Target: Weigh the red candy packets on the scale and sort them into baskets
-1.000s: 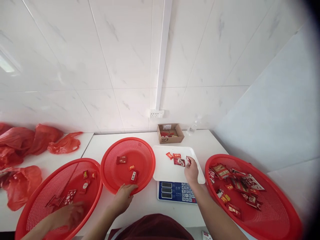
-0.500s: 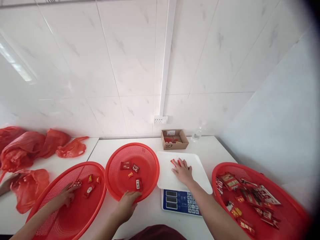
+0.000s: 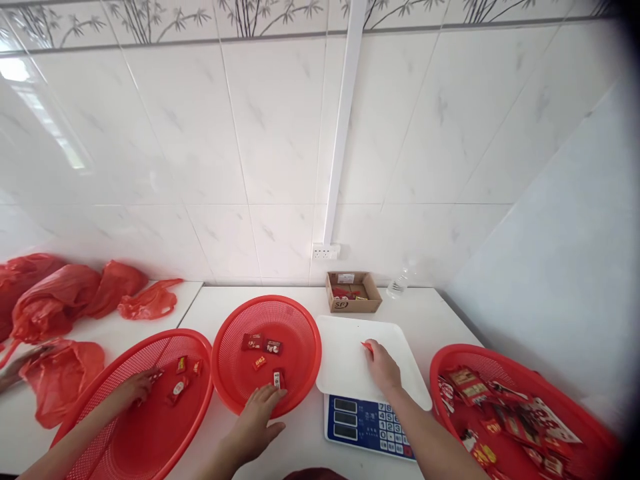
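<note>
My right hand [image 3: 384, 369] is closed over the white weighing tray [image 3: 343, 363] of a digital scale [image 3: 367, 427]. A small red wrapper tip [image 3: 367, 346] sticks out of its fingers; the rest is hidden. My left hand [image 3: 257, 420] reaches over the near rim of the middle red basket [image 3: 240, 320], fingers stretched out and thumb apart. Its fingertips are close to a small red candy packet [image 3: 279, 379]; I cannot tell whether they touch. Farther in lie a dark red packet [image 3: 273, 347], another red packet [image 3: 252, 341] and a small orange-red one [image 3: 259, 362].
Another person's hand [image 3: 134, 389] is inside the left red basket [image 3: 187, 333], with several packets. A second hand [image 3: 20, 367] touches a red plastic bag [image 3: 65, 380]. At right stands a basket [image 3: 465, 353] of packets. A cardboard box [image 3: 354, 305] and clear bottle [image 3: 399, 283] stand behind.
My right hand has gone from lying spread over a red packet on the tray to closed, slightly nearer me. My left fingers have stretched forward into the basket. The view has tilted up.
</note>
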`<state>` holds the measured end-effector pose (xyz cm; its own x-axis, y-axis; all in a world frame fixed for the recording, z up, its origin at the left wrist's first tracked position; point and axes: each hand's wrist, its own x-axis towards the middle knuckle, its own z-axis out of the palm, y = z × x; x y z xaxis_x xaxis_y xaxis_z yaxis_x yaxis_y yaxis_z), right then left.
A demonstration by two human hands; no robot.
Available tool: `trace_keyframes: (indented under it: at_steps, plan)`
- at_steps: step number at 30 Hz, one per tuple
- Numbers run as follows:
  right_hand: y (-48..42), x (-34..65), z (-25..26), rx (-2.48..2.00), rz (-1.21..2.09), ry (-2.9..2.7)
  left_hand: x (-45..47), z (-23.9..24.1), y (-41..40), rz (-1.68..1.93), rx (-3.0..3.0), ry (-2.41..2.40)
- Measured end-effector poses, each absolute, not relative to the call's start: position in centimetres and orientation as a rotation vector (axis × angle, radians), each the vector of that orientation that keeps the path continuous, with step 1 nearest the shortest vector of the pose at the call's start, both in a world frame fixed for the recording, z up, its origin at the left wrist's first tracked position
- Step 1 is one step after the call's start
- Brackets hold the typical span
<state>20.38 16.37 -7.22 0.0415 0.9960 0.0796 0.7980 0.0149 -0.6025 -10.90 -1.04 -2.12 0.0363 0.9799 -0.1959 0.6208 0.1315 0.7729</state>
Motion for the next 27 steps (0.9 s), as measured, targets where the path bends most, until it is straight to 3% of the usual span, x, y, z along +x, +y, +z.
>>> trace_keyframes:
  at_steps: [7, 14, 21, 27]
  plan:
    - [11.8, 11.4, -1.8, -1.481, 1.334, -0.883, -4.7, -0.2, 0.6, 0.760, 1.429, 1.435]
    - [6.5, 7.9, -1.0, -1.215, 1.692, -0.703, -0.3, -1.0, 1.7, 0.832, 0.862, 1.196]
    - [7.5, 8.3, -1.7, -1.178, 1.763, -0.491, -4.0, -1.0, 2.0, 1.157, 0.319, 1.210]
    - [8.8, 6.0, 1.1, -0.945, 2.075, -0.444, -7.0, 0.8, 3.1, 1.242, 0.134, 1.282]
